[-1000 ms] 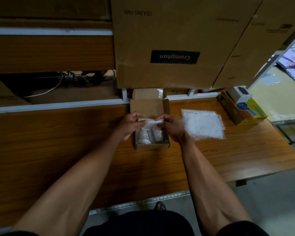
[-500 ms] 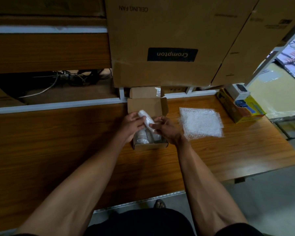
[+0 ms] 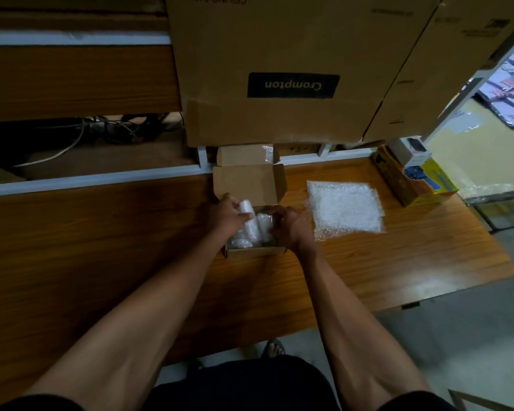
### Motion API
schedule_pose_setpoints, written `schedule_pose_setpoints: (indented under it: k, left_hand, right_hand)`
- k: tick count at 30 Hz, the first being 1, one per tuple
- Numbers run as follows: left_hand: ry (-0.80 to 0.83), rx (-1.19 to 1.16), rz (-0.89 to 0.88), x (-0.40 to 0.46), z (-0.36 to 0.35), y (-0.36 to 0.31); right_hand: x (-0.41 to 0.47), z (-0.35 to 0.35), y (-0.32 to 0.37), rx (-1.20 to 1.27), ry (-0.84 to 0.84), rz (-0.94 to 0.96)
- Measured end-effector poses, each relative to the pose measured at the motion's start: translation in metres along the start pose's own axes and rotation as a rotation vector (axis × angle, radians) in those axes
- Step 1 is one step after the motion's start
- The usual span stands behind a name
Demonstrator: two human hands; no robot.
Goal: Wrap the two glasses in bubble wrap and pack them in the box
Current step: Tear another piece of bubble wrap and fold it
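— Where are the glasses?
— Both wrapped, lying in the small box [image 3: 251,251] on the table [image 3: 101,247].
— And the hands?
— Left hand [image 3: 226,214] curls around one wrapped glass [image 3: 247,213]; right hand [image 3: 288,225] has fingers bent against the other wrapped glass [image 3: 264,222], grip unclear.

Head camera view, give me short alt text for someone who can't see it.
Both hands, left hand and right hand, settle bubble-wrapped glasses into a small open cardboard box on a wooden table. A loose bubble wrap sheet lies to its right.
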State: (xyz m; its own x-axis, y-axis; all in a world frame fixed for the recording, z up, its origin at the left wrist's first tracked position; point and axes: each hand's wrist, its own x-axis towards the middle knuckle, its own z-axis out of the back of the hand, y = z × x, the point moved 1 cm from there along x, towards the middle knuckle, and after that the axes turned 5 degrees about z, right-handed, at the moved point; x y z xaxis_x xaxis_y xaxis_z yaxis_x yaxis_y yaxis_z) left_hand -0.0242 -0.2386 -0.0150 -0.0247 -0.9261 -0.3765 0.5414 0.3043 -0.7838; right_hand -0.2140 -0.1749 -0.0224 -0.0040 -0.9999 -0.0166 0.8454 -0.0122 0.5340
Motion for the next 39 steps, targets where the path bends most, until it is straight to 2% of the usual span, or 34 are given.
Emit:
schedule_pose_setpoints:
  k: [4,15,20,27,39]
  left_hand:
    - [-0.037,0.152,-0.089,0.001,-0.010,0.001]
    - [-0.090,0.596,-0.342,0.004,-0.027,0.003]
    - [-0.149,0.842,-0.417,0.010,-0.033,0.008]
    - [-0.104,0.792,-0.494,-0.003,-0.025,0.021]
    - [-0.107,1.076,-0.449,-0.011,-0.029,0.013]
  right_hand:
    - [-0.003,-0.003,0.002,-0.110,0.070,-0.004]
    - [-0.006,0.004,-0.015,-0.188,0.055,-0.030]
    - [-0.009,0.000,-0.015,-0.136,0.028,-0.022]
    - [-0.001,-0.007,-0.012,-0.213,0.062,0.007]
    - [0.000,-0.006,-0.018,-0.176,0.046,-0.025]
